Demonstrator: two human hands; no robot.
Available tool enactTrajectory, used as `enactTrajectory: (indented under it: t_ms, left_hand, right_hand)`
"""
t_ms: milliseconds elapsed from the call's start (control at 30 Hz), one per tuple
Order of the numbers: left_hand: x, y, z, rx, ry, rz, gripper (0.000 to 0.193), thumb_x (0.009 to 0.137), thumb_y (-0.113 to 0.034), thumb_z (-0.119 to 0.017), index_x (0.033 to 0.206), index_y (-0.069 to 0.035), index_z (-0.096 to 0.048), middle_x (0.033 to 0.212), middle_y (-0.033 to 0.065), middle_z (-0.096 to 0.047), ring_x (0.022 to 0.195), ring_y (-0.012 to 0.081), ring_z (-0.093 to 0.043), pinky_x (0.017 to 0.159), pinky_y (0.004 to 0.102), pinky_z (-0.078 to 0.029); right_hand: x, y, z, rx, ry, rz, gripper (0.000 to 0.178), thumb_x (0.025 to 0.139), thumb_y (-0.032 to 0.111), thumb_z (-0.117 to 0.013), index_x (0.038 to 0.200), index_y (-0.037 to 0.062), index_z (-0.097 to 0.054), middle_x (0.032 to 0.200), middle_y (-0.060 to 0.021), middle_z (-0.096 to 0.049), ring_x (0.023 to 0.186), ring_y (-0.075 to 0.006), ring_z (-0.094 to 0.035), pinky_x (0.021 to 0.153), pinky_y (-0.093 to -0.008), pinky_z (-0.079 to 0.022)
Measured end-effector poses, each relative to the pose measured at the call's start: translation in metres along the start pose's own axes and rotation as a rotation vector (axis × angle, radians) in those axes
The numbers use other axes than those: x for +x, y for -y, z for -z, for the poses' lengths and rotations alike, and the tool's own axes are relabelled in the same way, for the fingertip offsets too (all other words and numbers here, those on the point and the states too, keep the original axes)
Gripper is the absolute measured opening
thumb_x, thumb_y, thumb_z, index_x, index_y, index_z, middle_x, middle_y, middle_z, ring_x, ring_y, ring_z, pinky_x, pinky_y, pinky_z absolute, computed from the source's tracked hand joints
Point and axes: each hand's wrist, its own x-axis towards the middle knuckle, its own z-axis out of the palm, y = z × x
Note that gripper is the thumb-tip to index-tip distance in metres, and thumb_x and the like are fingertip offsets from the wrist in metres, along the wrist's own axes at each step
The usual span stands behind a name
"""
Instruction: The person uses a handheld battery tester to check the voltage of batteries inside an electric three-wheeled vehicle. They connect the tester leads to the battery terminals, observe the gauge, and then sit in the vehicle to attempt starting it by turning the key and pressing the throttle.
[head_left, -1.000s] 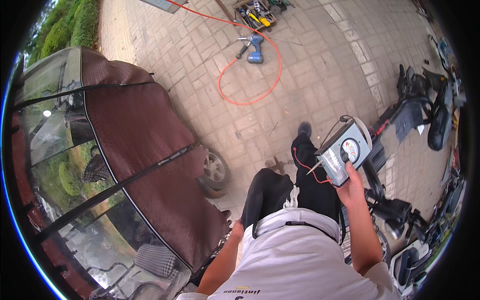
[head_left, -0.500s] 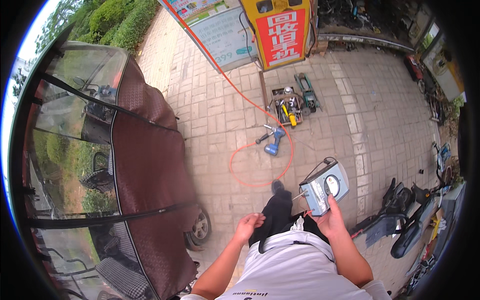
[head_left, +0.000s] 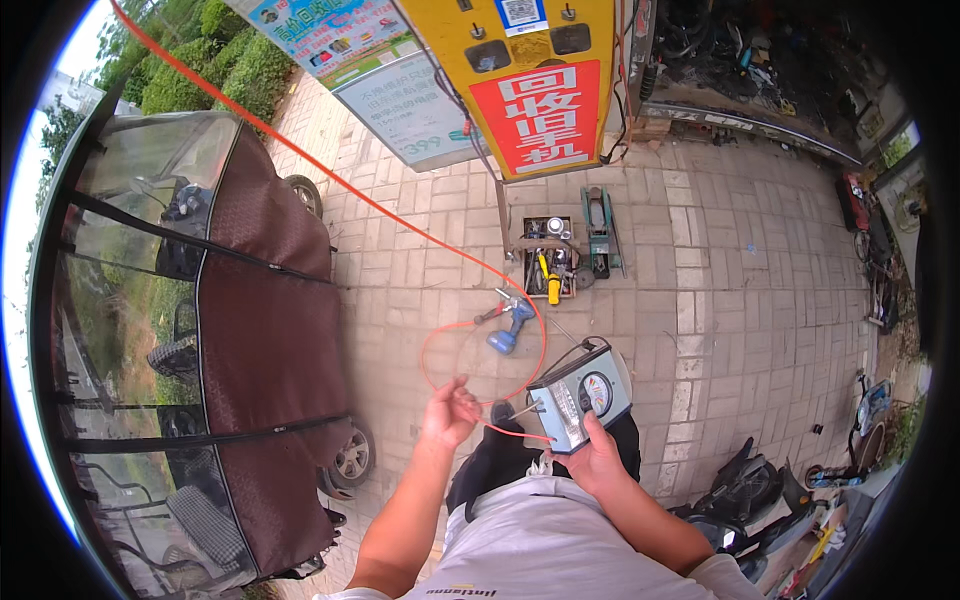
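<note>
My right hand [head_left: 592, 458] grips a light-blue box-shaped meter [head_left: 563, 408] with a round dial, its thumb lying on the front near the dial. A red lead [head_left: 515, 431] runs from the meter's lower side to my left hand [head_left: 453, 410]. The left fingers are curled and pinched on that lead, left of the meter. A black handle or cable loops over the meter's far edge. Beyond the meter, a blue cordless power tool [head_left: 510, 328] lies on the paving inside a loop of orange hose [head_left: 400, 223].
Farther off stand an open toolbox [head_left: 533, 285] with a yellow-handled tool and a green floor jack [head_left: 600, 228], before a yellow cabinet [head_left: 500, 75]. At left is a covered vehicle [head_left: 265, 360]; at right, a dark scooter [head_left: 745, 490]. Brick paving [head_left: 640, 300] lies between.
My left hand has risen and moved away from my body, drawing the red lead out taut from the meter. The right hand still holds the meter. The whole view has shifted.
</note>
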Motion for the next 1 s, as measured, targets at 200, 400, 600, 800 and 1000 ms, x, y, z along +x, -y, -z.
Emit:
enactTrajectory:
  t_ms: [200, 400, 600, 800, 1000]
  left_hand:
    - [-0.007, 0.015, 0.009, -0.109, -0.452, -0.302, 0.025, 0.103, -0.025, -0.046, 0.099, -0.004, -0.058, 0.069, 0.0003, -0.055, 0.064, 0.0156, -0.055, 0.066, 0.0302, -0.049]
    - [-0.027, 0.054, 0.039, -0.290, -0.853, -0.437, 0.043, 0.105, -0.032, -0.036, 0.089, -0.001, -0.060, 0.066, 0.0017, -0.058, 0.063, 0.0165, -0.058, 0.066, 0.0319, -0.051]
    - [-0.065, 0.088, 0.075, -0.352, -0.655, -0.452, 0.048, 0.106, -0.039, -0.027, 0.092, -0.007, -0.060, 0.056, -0.0045, -0.038, 0.051, 0.0144, -0.036, 0.054, 0.0295, -0.034]
    - [-0.088, 0.172, 0.099, -0.357, -0.402, -0.395, 0.046, 0.106, -0.046, -0.032, 0.103, -0.009, -0.059, 0.065, -0.0025, -0.039, 0.057, 0.0159, -0.034, 0.056, 0.0317, -0.031]
    - [-0.133, 0.295, 0.179, -0.477, -0.416, -0.395, 0.040, 0.105, -0.042, -0.038, 0.105, -0.008, -0.058, 0.068, -0.0016, -0.043, 0.060, 0.0166, -0.038, 0.059, 0.0328, -0.035]
  right_hand:
    - [0.017, 0.128, 0.079, -0.014, -0.293, 0.070, 0.046, 0.097, 0.054, -0.059, 0.121, 0.0145, -0.062, 0.108, -0.0045, -0.070, 0.099, -0.0226, -0.067, 0.085, -0.0444, -0.053]
    - [0.020, 0.201, 0.139, -0.029, -0.516, 0.008, 0.048, 0.090, 0.056, -0.067, 0.112, 0.0139, -0.064, 0.101, -0.0031, -0.070, 0.093, -0.0207, -0.067, 0.081, -0.0391, -0.051]
    - [0.049, 0.226, 0.187, -0.147, -0.532, -0.102, 0.054, 0.087, 0.060, -0.068, 0.114, 0.0132, -0.063, 0.099, -0.0037, -0.068, 0.094, -0.0240, -0.066, 0.086, -0.0419, -0.048]
    - [0.101, 0.231, 0.244, -0.356, -0.695, -0.225, 0.077, 0.071, 0.074, -0.072, 0.114, 0.0099, -0.064, 0.115, -0.0108, -0.064, 0.113, -0.0295, -0.057, 0.096, -0.0448, -0.044]
    - [0.109, 0.232, 0.255, -0.798, -0.616, -0.362, 0.086, 0.074, 0.074, -0.070, 0.127, 0.0077, -0.058, 0.126, -0.0170, -0.057, 0.118, -0.0354, -0.055, 0.099, -0.0485, -0.043]
